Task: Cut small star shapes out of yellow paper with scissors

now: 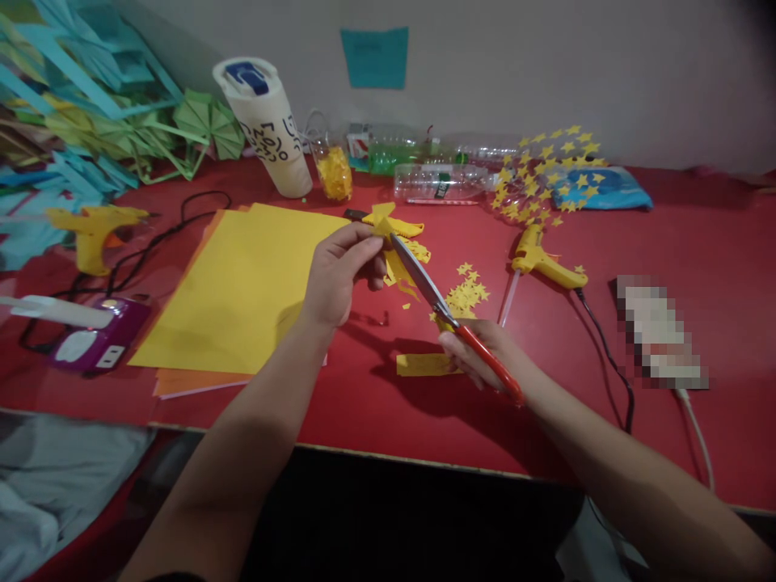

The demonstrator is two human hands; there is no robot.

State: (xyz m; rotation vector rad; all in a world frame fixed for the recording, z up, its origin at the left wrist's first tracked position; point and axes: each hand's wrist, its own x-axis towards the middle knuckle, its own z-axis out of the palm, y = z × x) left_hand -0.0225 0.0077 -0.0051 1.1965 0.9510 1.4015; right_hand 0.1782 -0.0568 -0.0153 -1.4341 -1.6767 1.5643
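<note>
Between the thumb and fingers of my left hand (343, 271) is a small piece of yellow paper (383, 218), raised above the red table. My right hand (478, 352) grips red-handled scissors (424, 279), their blade tips touching or right beside that piece; whether paper lies between the blades I cannot tell. Below the scissors lies a yellow paper strip (424, 364). A heap of small yellow paper stars (466, 293) sits just past my right hand. Yellow scraps and a yellow cutter (403, 227) lie behind my left fingertips.
Yellow sheets (236, 283) lie on the left, near a purple power adapter (100, 331) and a glue gun (94, 230). Another glue gun (549, 263) and a phone (660, 331) are at right. A tumbler (267, 129), plastic bottles (442, 182) and a star-covered piece (527, 198) line the back.
</note>
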